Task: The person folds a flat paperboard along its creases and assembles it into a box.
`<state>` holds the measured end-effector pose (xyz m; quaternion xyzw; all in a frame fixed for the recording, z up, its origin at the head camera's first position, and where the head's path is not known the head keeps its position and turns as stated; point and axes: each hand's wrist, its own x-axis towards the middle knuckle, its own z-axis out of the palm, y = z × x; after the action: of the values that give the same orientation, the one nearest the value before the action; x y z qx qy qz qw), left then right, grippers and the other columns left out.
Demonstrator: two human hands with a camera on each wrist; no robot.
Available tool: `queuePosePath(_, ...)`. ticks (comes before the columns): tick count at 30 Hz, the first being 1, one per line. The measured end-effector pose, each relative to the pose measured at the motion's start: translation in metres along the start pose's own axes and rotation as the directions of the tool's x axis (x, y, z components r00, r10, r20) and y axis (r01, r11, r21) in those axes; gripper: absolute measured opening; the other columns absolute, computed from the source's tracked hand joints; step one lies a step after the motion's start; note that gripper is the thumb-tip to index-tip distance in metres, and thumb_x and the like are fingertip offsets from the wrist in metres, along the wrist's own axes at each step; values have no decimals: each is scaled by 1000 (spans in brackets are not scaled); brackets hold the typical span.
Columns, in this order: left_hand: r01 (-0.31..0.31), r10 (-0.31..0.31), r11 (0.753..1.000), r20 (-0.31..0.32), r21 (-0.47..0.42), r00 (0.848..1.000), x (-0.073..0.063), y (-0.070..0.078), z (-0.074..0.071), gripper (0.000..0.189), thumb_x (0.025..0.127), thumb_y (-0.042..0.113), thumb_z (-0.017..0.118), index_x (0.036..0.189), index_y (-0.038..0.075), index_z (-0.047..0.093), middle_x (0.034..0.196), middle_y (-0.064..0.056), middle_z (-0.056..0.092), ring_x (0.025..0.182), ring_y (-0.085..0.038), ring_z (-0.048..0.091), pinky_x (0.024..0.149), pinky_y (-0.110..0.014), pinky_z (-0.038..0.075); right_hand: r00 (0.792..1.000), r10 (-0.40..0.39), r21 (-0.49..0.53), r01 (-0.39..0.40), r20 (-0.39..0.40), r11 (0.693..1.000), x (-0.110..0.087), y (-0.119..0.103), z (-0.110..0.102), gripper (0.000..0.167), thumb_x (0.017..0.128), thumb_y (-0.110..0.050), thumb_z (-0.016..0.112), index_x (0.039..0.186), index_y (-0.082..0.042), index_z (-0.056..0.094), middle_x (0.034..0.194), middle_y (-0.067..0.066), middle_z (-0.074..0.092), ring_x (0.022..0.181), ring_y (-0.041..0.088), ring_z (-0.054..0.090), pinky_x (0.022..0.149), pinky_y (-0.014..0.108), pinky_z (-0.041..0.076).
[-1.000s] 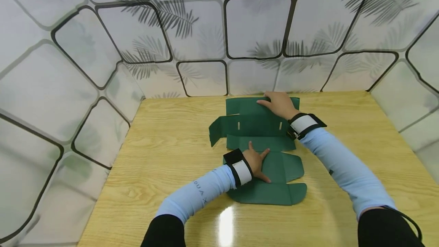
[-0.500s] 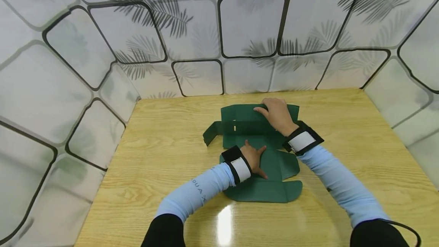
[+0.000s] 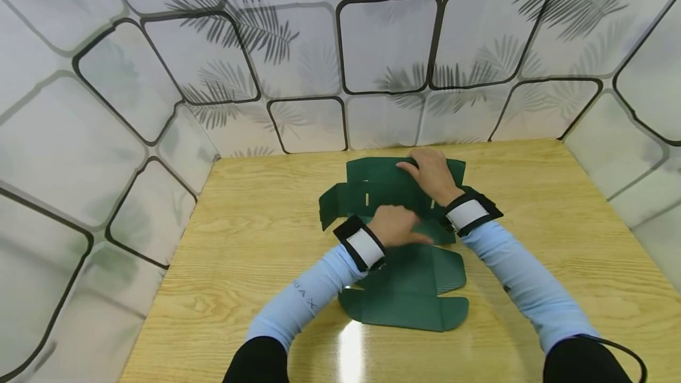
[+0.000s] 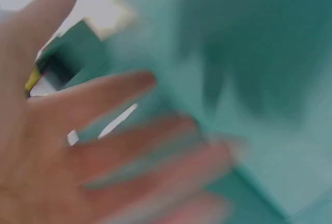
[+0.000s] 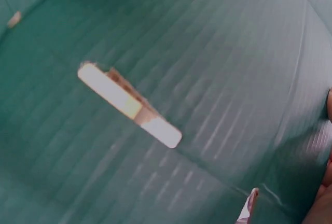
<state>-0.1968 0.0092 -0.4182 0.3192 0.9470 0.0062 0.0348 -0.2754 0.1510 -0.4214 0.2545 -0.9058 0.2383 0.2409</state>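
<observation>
An unfolded green cardboard box (image 3: pixel 407 279) lies across the table, its far panels raised at the creases. My right hand (image 3: pixel 433 176) grips the far panel at its top edge, thumb on the near face and fingers over the rim. My left hand (image 3: pixel 396 226) is over the middle panels, near the fold. Its fingers (image 4: pixel 135 141) look straight, spread and blurred over the green card in the left wrist view. From the right wrist, a slot (image 5: pixel 129 105) shows in the ribbed card, with part of my right hand (image 5: pixel 321 198) at the edge.
The box lies on a wooden table (image 3: pixel 255 223). Behind and to the left hangs a patterned pale cloth wall (image 3: pixel 391 46), close beyond the table's far edge. Rounded side flaps (image 3: pixel 452 268) stick out to the right of the box, and another flap (image 3: pixel 331 205) to the left.
My left hand has come off the near panel and moved farther away, toward the fold. My right hand keeps its grip; the far panels have tilted toward me, then partly back.
</observation>
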Motion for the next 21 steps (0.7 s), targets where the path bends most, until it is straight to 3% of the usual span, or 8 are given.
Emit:
queuePosePath(2,-4,-30,991,-247,-137,969,5,-15,-25,37,92,52,57,109,24,74,92,4,74,74,-10,66,54,-23,50,1000,-20,-11,19,-21,1000,-2,4,0,19,87,-18,71,84,-1,64,73,16,62,67,33,57,67,47,43)
queuePosePath(4,61,-151,976,-445,-210,883,10,-33,-48,30,96,41,58,113,21,73,112,0,71,94,-16,67,68,-29,55,999,-36,-19,36,-31,999,-3,6,-1,19,86,-18,72,83,-1,63,72,16,61,66,33,57,65,47,44)
queuePosePath(6,193,-301,948,-511,-254,805,14,-55,-65,30,98,33,56,122,19,67,133,-5,61,117,-26,59,86,-40,53,999,-36,-15,35,-29,999,-4,7,-3,19,86,-18,72,82,-2,62,69,14,58,65,32,55,63,44,42)
queuePosePath(8,340,-435,898,-437,-280,787,16,-80,-70,35,101,29,52,133,18,59,148,-9,46,133,-35,43,101,-52,43,999,-30,-12,30,-23,999,-4,7,-3,22,87,-21,71,80,-3,61,66,12,55,62,29,53,62,42,41)
queuePosePath(11,486,-540,826,-152,-286,828,19,-111,-66,45,102,27,49,146,22,44,160,-10,25,143,-44,24,108,-64,29,1000,-19,-5,19,-13,1000,-6,7,-5,23,87,-22,71,78,-4,60,64,9,51,59,26,49,60,39,37)
queuePosePath(15,484,-447,830,188,-278,875,18,-133,-52,62,99,24,56,154,29,28,164,-5,5,147,-46,7,109,-73,13,1000,-19,-8,20,9,1000,-5,6,-4,23,87,-22,71,77,-5,60,63,9,51,57,25,48,58,37,36)
queuePosePath(18,390,-318,857,249,-337,915,18,-135,-45,75,93,22,66,155,30,24,164,-4,2,147,-47,3,107,-76,9,1000,-15,-7,16,23,1000,-4,5,-2,23,87,-23,71,78,-4,62,64,10,54,58,25,50,58,37,38)
queuePosePath(21,290,-232,877,192,-383,954,21,-128,-42,92,83,23,78,156,27,21,164,-8,6,147,-45,7,106,-77,11,999,-19,-4,19,27,1000,-1,2,2,23,88,-24,70,80,-4,64,67,11,58,59,26,52,59,38,41)
